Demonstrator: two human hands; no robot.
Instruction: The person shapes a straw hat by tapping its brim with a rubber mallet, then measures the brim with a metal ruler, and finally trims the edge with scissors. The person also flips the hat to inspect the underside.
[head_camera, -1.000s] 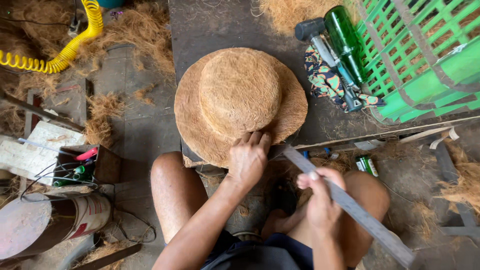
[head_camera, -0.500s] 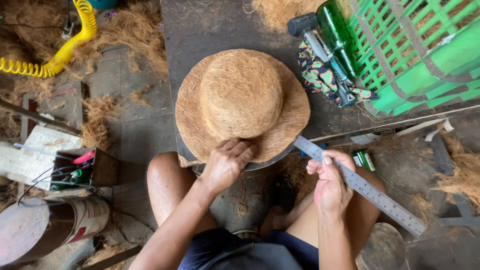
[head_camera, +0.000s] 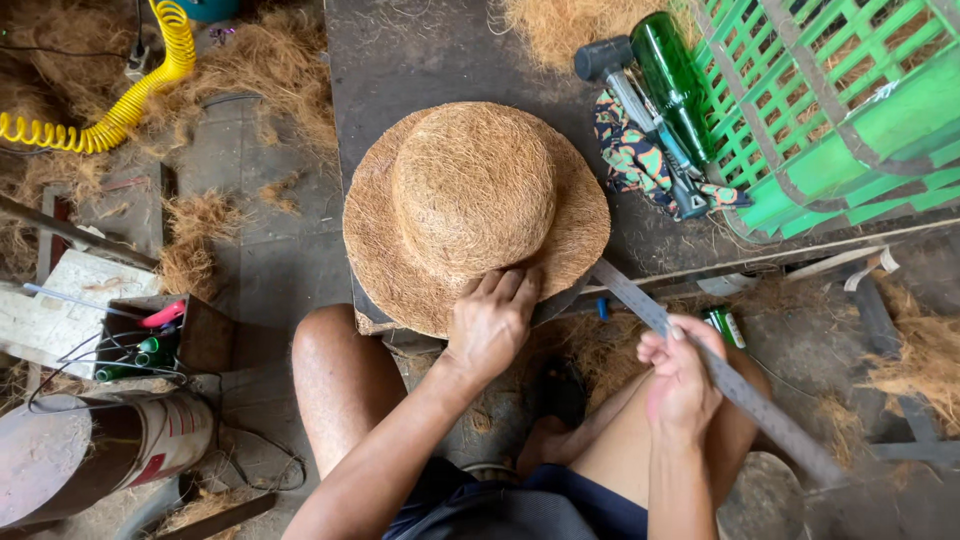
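**One hat, one ruler, two hands at the board's edge**

I counted one fibre hat (head_camera: 475, 210), lying crown-up on the dark board (head_camera: 400, 60), its brim overhanging the near edge. I saw one metal ruler (head_camera: 730, 385), one green bottle (head_camera: 672, 75), one mallet (head_camera: 625, 80), one patterned cloth (head_camera: 632, 150) and one green crate (head_camera: 850, 110), all at the right of the hat. A single yellow coiled hose (head_camera: 110, 115) lay far left, and one open box (head_camera: 150, 340) of small tools sat on the floor by my left knee, with one metal drum (head_camera: 90, 460) below it.

My left hand (head_camera: 490, 325) lay on the near brim. Its fingers (head_camera: 510, 285) were pressed side by side on top of the brim, tips pointing toward the crown but short of it. I could not tell where the thumb sat, so whether the brim was pinched stayed unclear.

My right hand (head_camera: 680, 380) was apart from the hat, to its lower right. Its fingers were curled round the ruler near the middle, pinching it. The ruler ran slantwise, its upper end just beside the brim's right edge; I could not tell whether it touched.
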